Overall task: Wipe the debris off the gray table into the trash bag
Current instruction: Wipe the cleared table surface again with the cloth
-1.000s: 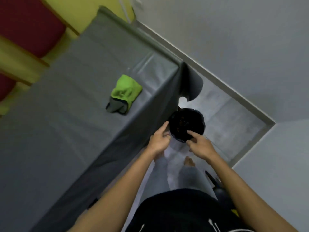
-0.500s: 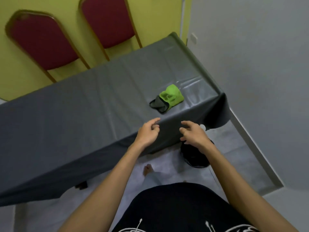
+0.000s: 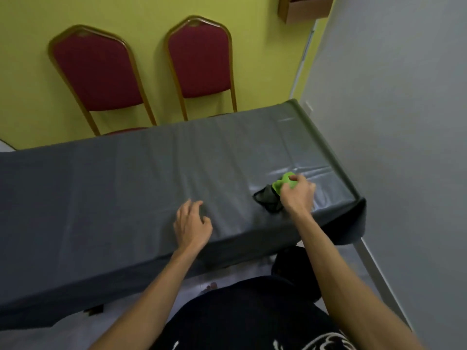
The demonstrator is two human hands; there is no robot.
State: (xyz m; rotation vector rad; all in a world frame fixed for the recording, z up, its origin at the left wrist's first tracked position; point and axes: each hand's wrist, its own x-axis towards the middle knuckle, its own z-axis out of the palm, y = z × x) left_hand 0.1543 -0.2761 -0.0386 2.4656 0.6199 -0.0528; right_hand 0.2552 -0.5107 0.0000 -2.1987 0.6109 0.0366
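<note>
A gray table covered with a dark gray cloth spans the view. Near its right end lies a green and dark gray wiping cloth. My right hand lies over the cloth's green part, fingers curled round it. My left hand hovers over the table near its front edge, fingers loosely spread, holding nothing. A black trash bag stands on the floor below the table's front right edge, partly hidden by my right forearm. I see no debris on the table.
Two red chairs with gold frames, one on the left and one on the right, stand behind the table against a yellow wall. A gray wall runs close along the table's right end. A brown box hangs at the top.
Both hands left the trash bag on the floor and rose over the table. My right hand reached the green cloth and closed on it. The view swung up from the floor to the table.
</note>
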